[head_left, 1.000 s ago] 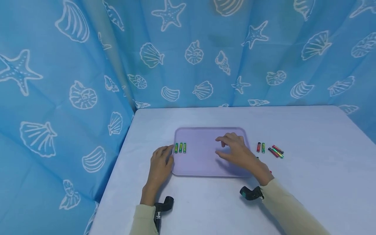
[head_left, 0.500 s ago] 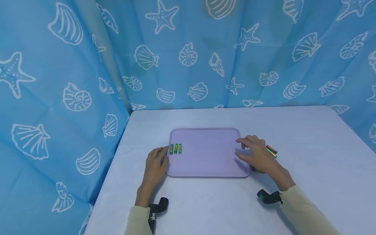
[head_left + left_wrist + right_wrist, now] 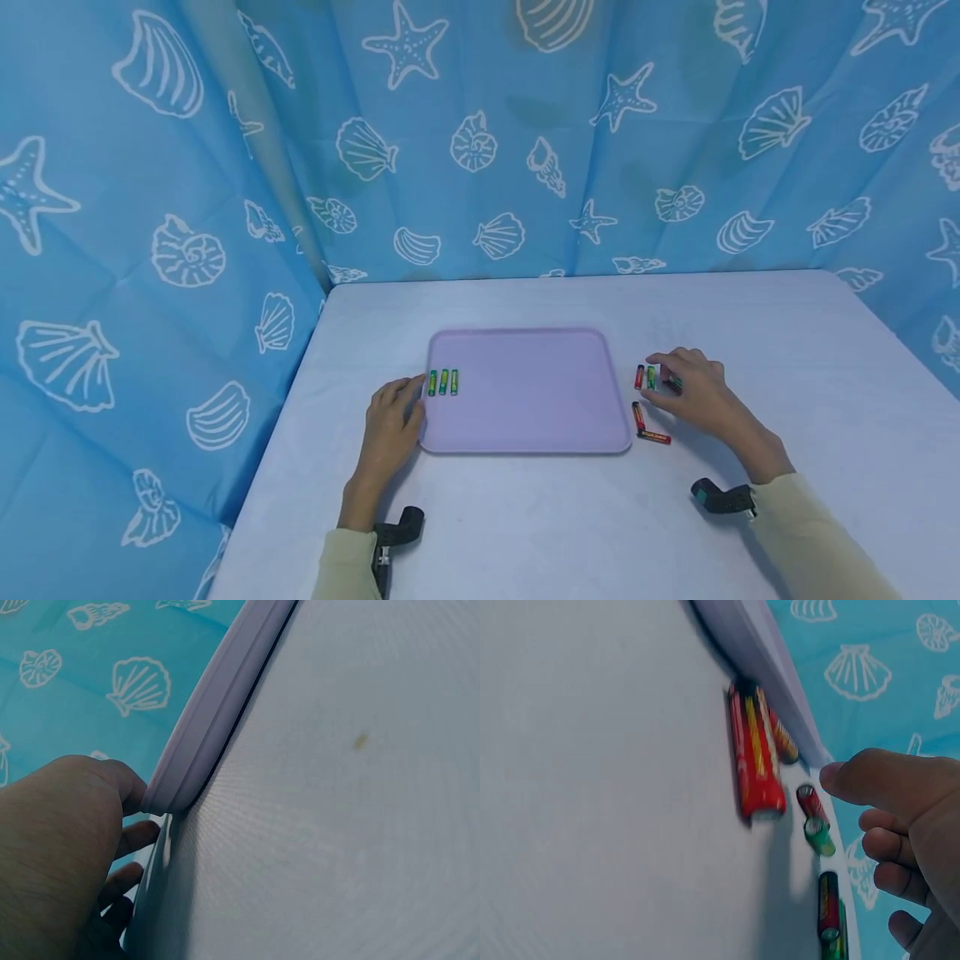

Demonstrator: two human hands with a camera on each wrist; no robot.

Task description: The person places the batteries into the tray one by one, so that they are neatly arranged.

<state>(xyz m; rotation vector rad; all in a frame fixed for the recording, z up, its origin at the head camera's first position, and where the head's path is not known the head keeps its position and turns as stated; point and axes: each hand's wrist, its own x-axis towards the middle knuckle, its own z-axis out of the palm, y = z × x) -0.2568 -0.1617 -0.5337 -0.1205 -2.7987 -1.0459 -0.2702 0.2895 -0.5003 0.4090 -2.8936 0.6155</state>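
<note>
"Hands first. What is their condition?"

"Left hand (image 3: 390, 425), lower centre-left of the frame: fingers relaxed and loosely bent, touching the left rim of a lavender, rounded-rectangular, plastic-looking tray (image 3: 528, 392). Right hand (image 3: 697, 392), right of centre: thumb and index finger spread apart around a green-and-yellow cylindrical battery (image 3: 651, 377). Contact with it: cannot tell."

"Position of the remaining batteries?"

"Three green-and-yellow cylindrical batteries (image 3: 443, 382) lie side by side in the tray, near its left rim. Outside the right rim, a red cylindrical battery with a dark end (image 3: 639, 377) lies just beside the green-and-yellow one. Nearer the lower edge, two red-and-black cylindrical batteries (image 3: 655, 437) meet at an angle. Others, under the right hand, are partly hidden."

"Support surface?"

"White cloth-covered table (image 3: 525, 517). Blue fabric curtain with white shell prints (image 3: 487, 75) across the top."
</note>
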